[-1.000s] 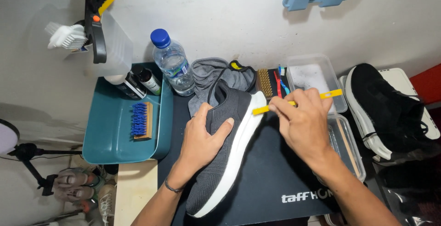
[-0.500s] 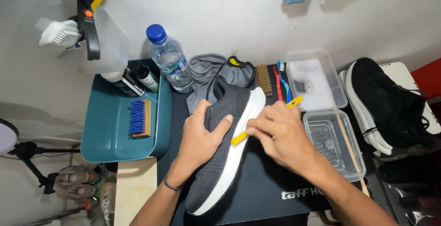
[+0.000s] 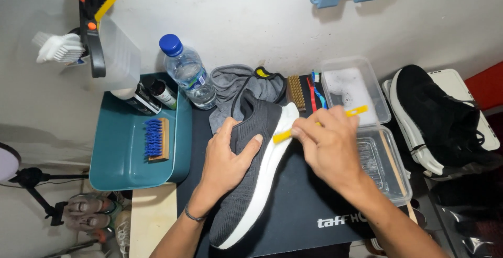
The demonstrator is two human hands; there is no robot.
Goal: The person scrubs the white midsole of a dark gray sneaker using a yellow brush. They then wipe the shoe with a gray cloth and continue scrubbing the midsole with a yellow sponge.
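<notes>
Right hand (image 3: 327, 145), fingers gripping the yellow brush (image 3: 314, 126), has shifted up the shoe's (image 3: 251, 169) sole; left hand (image 3: 228, 158) still clasps it.

Around the black mat (image 3: 304, 205): two shoes, one grey (image 3: 250, 169) on it and one black (image 3: 440, 116) to its right. Two clear tubs (image 3: 377, 132). One bottle (image 3: 189, 72), one teal tray (image 3: 118, 153), one blue brush (image 3: 156, 139) inside it, one yellow brush (image 3: 319, 124), two hands (image 3: 225, 158).
</notes>
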